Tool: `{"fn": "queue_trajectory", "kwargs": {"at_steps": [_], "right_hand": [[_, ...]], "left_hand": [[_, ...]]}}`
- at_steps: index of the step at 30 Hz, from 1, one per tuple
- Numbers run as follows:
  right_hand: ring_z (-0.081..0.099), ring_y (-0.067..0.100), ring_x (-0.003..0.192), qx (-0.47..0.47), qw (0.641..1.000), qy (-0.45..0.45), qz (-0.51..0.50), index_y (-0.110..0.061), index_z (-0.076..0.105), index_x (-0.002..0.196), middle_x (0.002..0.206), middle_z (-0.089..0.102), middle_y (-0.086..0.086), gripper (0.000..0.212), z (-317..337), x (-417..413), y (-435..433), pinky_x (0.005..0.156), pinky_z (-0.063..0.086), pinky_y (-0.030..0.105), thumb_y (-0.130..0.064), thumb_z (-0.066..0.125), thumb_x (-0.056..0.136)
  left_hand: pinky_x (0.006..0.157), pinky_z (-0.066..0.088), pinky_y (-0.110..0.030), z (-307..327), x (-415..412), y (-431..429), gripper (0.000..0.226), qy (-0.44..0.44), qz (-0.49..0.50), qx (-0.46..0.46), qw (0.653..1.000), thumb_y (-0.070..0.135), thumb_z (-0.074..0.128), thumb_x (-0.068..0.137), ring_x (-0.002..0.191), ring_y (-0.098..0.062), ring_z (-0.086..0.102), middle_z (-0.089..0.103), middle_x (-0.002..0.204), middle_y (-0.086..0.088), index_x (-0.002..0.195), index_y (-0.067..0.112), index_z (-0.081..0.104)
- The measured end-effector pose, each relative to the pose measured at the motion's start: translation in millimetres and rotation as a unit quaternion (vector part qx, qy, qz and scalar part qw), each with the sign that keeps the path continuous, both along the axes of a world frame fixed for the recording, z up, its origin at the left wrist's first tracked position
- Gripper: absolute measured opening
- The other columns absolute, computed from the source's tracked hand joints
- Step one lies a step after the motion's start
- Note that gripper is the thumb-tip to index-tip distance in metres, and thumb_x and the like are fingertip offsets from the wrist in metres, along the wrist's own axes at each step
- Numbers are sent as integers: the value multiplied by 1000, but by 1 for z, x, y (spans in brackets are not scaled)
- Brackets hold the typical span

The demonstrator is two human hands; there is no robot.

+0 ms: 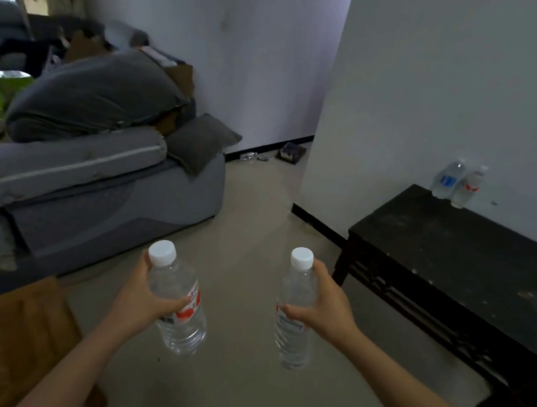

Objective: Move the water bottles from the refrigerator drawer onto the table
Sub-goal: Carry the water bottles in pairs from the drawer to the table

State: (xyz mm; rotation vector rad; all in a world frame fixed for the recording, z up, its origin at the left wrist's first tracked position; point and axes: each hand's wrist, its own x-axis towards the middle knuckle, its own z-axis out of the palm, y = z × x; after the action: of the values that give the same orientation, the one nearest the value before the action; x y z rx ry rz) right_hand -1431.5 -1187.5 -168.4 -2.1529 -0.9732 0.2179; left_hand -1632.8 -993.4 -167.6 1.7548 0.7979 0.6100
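Bottles number four: one gripped in the left hand [141, 299], one in the right hand [325, 308], and two [457, 182] standing together on the bench [477, 265], beyond the right hand.

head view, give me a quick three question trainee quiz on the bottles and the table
1. How many water bottles already stand on the black table?
2. True or false: the left hand is empty.
3. The blue-label bottle and the red-label bottle on the table are: A) at the near edge B) at the far end by the wall C) lying flat.

Key
1. Two.
2. False: the left hand grips the left bottle and the right hand grips the right bottle, both upright with white caps.
3. B.
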Motion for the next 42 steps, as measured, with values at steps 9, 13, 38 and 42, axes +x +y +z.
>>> {"fn": "queue_trajectory", "kwargs": {"at_steps": [9,13,38,42], "right_hand": [[56,11,95,1,999,-28,-16,-33,38,126,106,53,-16,77,3,21,130,79,50,34,-36,79,61],[59,15,84,11,999,-19,-47,-34,38,125,105,55,-13,76,9,24,187,73,54,39,-35,79,61],[53,13,101,32,977,-25,-212,-30,41,123,109,52,-11,71,16,241,351,83,48,36,-33,79,63],[53,15,103,29,973,-26,-228,-28,40,127,114,54,-7,75,17,281,370,85,47,37,-32,79,63]], "left_hand": [[79,43,-32,0,16,137,92,1,-15,10,1000,42,73,28,87,-9,55,54,95,16,112,30,38],[82,46,-35,4,25,205,82,6,-39,22,999,21,85,47,94,-15,57,54,98,13,113,33,38],[83,44,-33,18,313,413,78,-25,-181,24,983,16,83,47,89,-16,57,56,97,3,112,23,40],[79,40,-27,22,357,435,92,-36,-163,23,986,38,72,26,85,-13,54,53,96,4,110,24,37]]}}
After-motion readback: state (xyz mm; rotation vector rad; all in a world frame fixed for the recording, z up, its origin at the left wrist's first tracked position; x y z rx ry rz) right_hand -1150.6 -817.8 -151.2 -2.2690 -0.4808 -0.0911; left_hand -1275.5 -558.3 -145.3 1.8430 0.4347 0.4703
